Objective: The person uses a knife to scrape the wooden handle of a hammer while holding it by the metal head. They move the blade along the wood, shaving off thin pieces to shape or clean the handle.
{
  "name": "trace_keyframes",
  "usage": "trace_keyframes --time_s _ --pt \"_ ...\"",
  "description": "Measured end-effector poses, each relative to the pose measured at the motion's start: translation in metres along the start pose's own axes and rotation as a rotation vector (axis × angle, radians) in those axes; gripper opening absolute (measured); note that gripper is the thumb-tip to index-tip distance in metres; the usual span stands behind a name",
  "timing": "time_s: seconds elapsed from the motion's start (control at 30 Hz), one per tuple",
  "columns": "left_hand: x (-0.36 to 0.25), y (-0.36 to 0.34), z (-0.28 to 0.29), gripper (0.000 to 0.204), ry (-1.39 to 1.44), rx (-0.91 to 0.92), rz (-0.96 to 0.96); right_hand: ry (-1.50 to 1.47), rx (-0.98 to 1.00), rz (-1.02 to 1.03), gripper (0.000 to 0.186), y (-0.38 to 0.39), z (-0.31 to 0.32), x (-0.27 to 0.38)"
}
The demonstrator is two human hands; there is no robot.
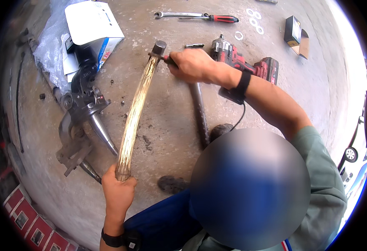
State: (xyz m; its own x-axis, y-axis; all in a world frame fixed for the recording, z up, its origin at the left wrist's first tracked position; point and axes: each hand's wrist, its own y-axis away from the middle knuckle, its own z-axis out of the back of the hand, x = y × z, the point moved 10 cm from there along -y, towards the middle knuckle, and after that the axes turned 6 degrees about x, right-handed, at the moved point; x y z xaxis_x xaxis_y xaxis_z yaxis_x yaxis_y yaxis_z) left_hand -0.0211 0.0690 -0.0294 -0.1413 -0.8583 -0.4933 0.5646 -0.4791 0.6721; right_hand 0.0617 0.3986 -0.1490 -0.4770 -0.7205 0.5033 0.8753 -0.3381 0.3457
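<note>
My left hand (pixel 118 190) is closed round the lower end of a hammer (pixel 136 109). Its long handle is pale, streaked and shiny, and slants up to a dark, blunt metal head. Up by that head, my right hand (pixel 189 65) has its fingers closed on a small dark object (pixel 169 61) with a reddish part, which meets the top of the handle. What kind of object it is I cannot make out. A dark bar (pixel 199 111) runs down from beneath my right hand; its upper part is hidden there.
Dark metal steering knuckles (pixel 85 100) with bright spindles lie left, beside a white box (pixel 93 23) and clear plastic wrap (pixel 52 46). Right of my hand lies a red cordless impact wrench (pixel 242 60). Farther off are a spanner (pixel 179 15), a red-handled screwdriver (pixel 223 19), white rings (pixel 254 21) and an open black box (pixel 293 31).
</note>
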Motion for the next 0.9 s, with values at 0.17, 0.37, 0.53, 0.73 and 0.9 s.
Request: trace_keyframes --time_s 0.17,0.37,0.53,0.73,0.9 --pt "-0.004 -0.005 -0.002 0.014 -0.042 0.041 -0.034 -0.083 0.031 0.035 0.030 0.009 -0.022 0.020" --pt "-0.011 -0.002 -0.001 0.011 -0.063 0.003 -0.028 -0.020 0.078 -0.041 0.033 -0.013 0.004 0.014" --pt "0.002 -0.004 -0.001 0.012 0.011 0.070 0.046 -0.059 0.021 0.179 0.028 0.016 -0.023 0.053" --pt "-0.010 -0.006 0.003 0.011 -0.133 -0.012 -0.078 -0.008 -0.065 0.017 0.031 -0.012 -0.014 -0.009" --pt "-0.016 0.000 0.006 0.013 -0.330 -0.062 -0.068 0.002 0.089 0.201 0.029 0.037 -0.014 0.050"
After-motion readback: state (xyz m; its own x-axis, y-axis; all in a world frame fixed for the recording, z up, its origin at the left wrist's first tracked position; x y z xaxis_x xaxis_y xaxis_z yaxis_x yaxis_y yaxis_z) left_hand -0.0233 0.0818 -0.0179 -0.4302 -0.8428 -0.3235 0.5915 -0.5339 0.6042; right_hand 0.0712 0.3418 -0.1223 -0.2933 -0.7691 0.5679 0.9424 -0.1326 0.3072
